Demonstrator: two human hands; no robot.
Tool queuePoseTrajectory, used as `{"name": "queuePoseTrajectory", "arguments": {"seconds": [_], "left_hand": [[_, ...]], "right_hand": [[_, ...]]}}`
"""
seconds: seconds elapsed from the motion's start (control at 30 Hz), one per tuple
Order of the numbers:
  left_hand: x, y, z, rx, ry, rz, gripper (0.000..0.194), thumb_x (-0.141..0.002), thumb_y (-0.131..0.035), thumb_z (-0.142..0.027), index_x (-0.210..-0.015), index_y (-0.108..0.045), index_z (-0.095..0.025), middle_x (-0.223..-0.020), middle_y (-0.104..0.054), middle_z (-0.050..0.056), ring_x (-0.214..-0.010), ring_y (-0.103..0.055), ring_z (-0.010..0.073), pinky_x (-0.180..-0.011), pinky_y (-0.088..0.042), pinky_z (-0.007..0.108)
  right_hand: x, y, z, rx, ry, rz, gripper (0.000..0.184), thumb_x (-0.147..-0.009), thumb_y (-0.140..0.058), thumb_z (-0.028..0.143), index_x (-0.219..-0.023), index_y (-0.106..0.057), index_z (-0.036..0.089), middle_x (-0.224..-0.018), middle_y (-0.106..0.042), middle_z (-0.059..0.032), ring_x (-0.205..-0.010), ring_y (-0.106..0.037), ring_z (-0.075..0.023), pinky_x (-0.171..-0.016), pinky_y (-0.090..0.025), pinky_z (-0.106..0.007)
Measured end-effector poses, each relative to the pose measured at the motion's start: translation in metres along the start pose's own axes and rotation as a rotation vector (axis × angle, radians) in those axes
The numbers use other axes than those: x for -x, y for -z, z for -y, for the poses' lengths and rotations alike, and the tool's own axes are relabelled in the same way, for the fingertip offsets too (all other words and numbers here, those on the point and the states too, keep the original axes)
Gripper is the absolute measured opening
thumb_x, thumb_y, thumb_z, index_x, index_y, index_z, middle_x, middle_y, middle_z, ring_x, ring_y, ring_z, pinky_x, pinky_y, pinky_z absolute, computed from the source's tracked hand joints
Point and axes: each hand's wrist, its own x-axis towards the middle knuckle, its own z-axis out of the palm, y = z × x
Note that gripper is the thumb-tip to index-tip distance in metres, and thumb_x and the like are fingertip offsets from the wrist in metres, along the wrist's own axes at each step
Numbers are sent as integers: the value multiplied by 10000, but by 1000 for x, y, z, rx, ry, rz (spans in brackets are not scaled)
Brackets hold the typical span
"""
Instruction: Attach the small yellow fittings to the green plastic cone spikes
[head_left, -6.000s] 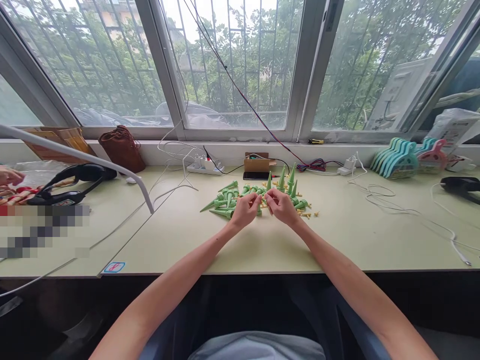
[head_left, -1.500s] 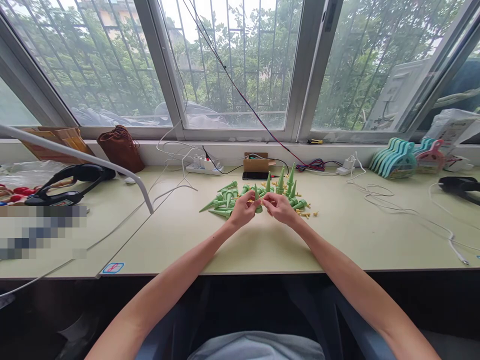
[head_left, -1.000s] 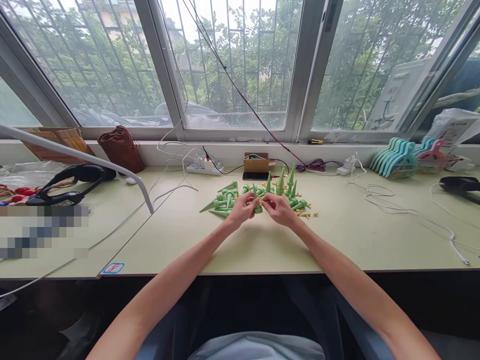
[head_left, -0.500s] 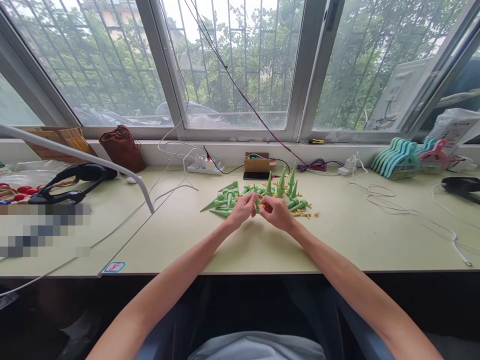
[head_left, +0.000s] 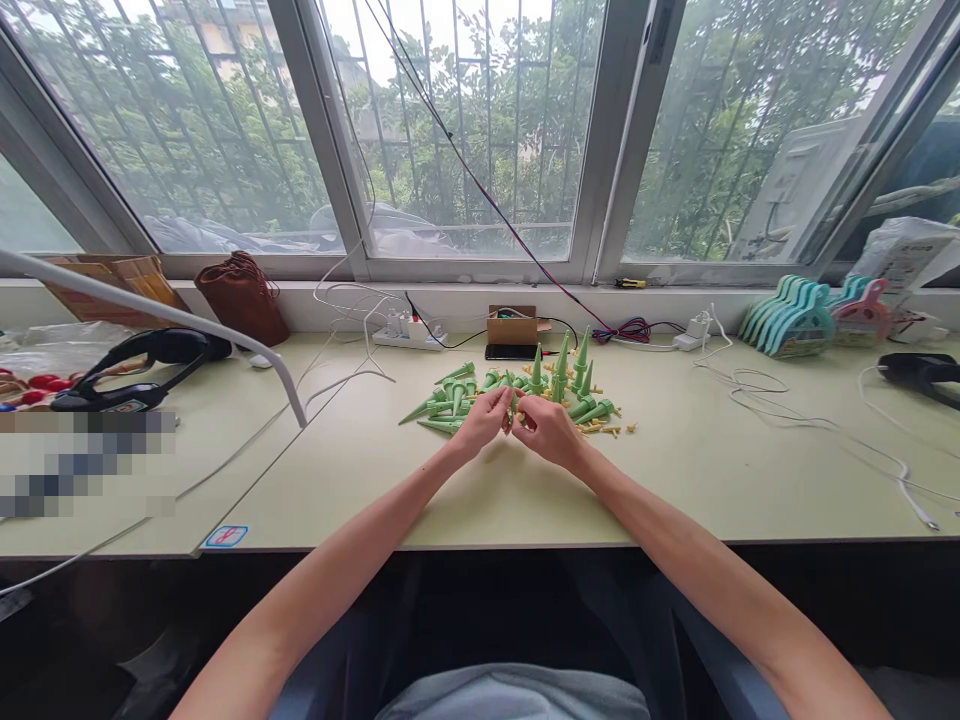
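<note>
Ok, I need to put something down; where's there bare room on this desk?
The desk has bare patches between the right forearm and the white cable, between the left forearm and the blue-edged sticker, and between both forearms. It is crowded around the left hand and right hand, with green cones and yellow pieces.

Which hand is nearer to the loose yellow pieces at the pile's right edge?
Right. The right hand is just to the left of the loose yellow pieces; the left hand is farther left, beyond the right hand.
</note>
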Motion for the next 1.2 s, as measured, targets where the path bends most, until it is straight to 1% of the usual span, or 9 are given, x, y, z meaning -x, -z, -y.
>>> {"name": "queuePoseTrajectory", "arguments": {"seconds": [0.23,0.57,0.73,0.87,1.0,1.07,1.2], "left_hand": [[0,1,1,-19,-11,2,425,-880,-507,-565,-885,-624,-157,-538,-462,-37,-484,-442,91,-456,-352,211],[0,2,3,-27,-18,8,409,-897,-496,-538,-910,-636,-154,-543,-467,-33,-489,-445,93,-454,-351,210],[0,1,2,-33,-8,7,418,-890,-496,-555,-895,-629,-159,-547,-480,-31,-487,-456,95,-449,-353,210],[1,0,0,-23,-8,7,410,-888,-502,-553,-860,-617,-159,-550,-499,-29,-479,-465,92,-446,-362,209],[1,-1,0,-17,-8,6,392,-899,-496,-537,-830,-594,-163,-556,-507,-29,-469,-466,86,-438,-366,207],[1,-2,0,-16,-2,-5,379,-899,-506,-527,-799,-570,-167,-558,-503,-32,-462,-463,80,-432,-367,204],[0,-4,1,-2,21,-38,392,-872,-558,-526,-713,-467,-179,-565,-504,-38,-446,-455,63,-413,-369,194]], "right_hand": [[1,-1,-1,25,39,19,187,-872,-486,209,-689,-449,210,-680,-537,-28,-690,-572,-165,-582,-384,-248],[2,-2,-3,9,46,27,159,-868,-497,198,-709,-486,203,-707,-565,-36,-710,-585,-168,-586,-372,-251],[2,-2,-4,-11,40,30,162,-862,-523,214,-704,-488,200,-710,-560,-31,-671,-555,-156,-583,-361,-252],[1,-1,-3,-7,21,32,174,-850,-521,215,-685,-464,204,-681,-532,-14,-589,-471,-127,-569,-339,-252],[1,-1,-2,-12,7,26,176,-840,-527,220,-683,-451,203,-671,-522,-6,-553,-406,-113,-557,-318,-252],[1,0,-2,-25,-1,30,158,-835,-528,215,-692,-462,201,-670,-521,-4,-553,-405,-112,-557,-314,-251],[-1,2,-2,-78,-22,21,142,-837,-530,218,-703,-488,198,-648,-513,0,-566,-425,-118,-562,-325,-249]]}}
